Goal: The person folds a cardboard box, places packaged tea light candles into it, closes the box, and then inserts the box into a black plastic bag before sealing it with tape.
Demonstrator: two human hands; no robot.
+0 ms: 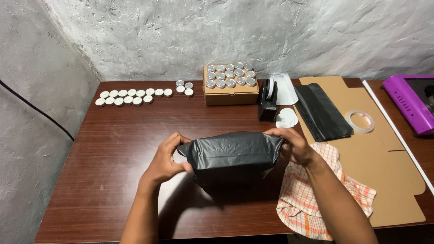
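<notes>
Head cam looks down at a dark wood table (113,149), and both hands are clamped on a black plastic mailer bag (230,156) sitting dead centre in the lower middle of the frame. Left hand (165,160) has its fingers curled round the bag's left end, thumb tucked under the fold. Right hand (294,144) pinches the top right corner, fingers closed on the plastic. The bag looks stuffed and its top edge is rolled over, so I'd say this is the closing-up stage: flap folded down, held flat. Sealing it would probably need one hand to let go while the other keeps the fold pinned.

Stuff around it: black tape dispenser (268,100) just above the bag, a clear tape roll (360,121) at right on flat cardboard (384,171), a stack of spare black bags (323,113), a checked orange cloth (316,194) under the right forearm. Upper middle has a cardboard box (230,94) full of small silver tins (229,75), and more white-lidded tins (131,96) line up at upper left.
</notes>
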